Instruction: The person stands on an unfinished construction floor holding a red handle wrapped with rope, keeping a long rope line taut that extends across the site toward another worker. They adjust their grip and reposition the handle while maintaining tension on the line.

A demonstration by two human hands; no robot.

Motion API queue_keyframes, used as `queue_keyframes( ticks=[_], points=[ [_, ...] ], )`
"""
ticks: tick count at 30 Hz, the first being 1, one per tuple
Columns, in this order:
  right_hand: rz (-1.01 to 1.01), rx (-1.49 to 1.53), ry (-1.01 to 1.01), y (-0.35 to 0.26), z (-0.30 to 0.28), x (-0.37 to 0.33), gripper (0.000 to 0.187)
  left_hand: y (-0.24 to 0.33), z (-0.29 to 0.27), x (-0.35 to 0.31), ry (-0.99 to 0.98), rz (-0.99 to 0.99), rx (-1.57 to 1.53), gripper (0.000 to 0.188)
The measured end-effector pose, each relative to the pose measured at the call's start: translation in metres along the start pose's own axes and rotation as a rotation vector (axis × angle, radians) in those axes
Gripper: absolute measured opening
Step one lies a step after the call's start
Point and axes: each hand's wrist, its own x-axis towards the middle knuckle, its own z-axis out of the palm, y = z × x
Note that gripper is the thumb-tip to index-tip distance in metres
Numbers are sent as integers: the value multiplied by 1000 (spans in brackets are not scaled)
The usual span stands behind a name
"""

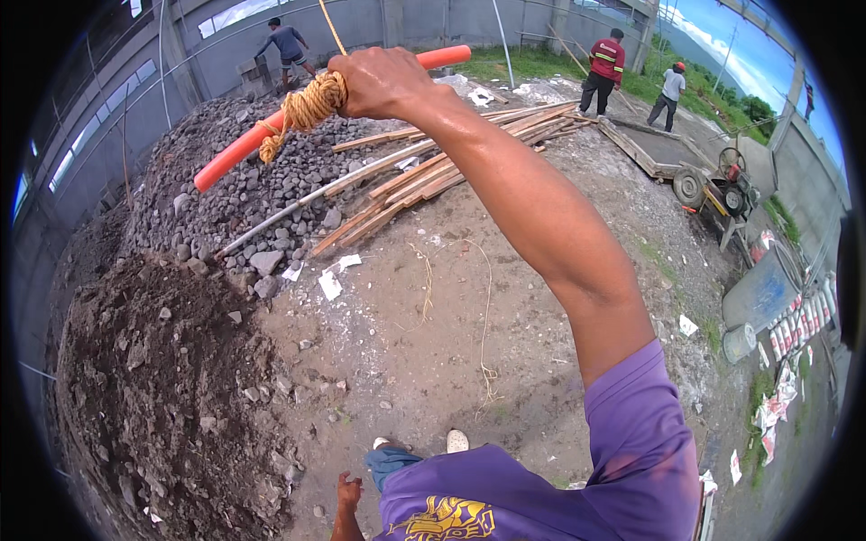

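Note:
My right hand (374, 83) is raised at the top of the head view and closed around an orange pipe (236, 151). Yellow-tan rope (314, 101) is wound thickly round the pipe, just left of my fist. From beside the fist, a taut strand of rope (332, 27) runs up out of view. The pipe slants, its left end lower than its right. Low in the view, by my side, hangs my left hand (348, 490); its fingers are loosely bent, the thumb stands apart, and I see nothing in it.
A soil mound (171, 388) and a gravel heap (262, 198) lie left. Wooden planks (433, 176) and thin string (488, 316) are on the ground ahead. A wheeled machine (722, 189), a drum (762, 288) and stacked bags (806, 320) stand right. Several people are farther off.

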Motion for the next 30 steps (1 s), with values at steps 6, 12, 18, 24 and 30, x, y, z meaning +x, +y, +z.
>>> queue_keyframes(
  ticks=[6, 12, 18, 24, 30],
  points=[
    [23, -13, 16, -21, -20, 12, 30, -16, -27, 13, -229, -348, -85, 34],
    [2, -105, 65, -44, -2, 7, 27, 52, -7, 73, -422, -67, 241, 29],
    [40, -39, 109, -65, 18, -7, 27, 128, -28, 157, -402, -96, 222, 24],
    [93, -51, 141, -86, 34, -21, 27, 235, -18, 239, -492, 73, 167, 28],
    [48, -21, 142, -104, 42, -21, 21, 259, 13, 251, -539, 205, 124, 24]
  ],
)
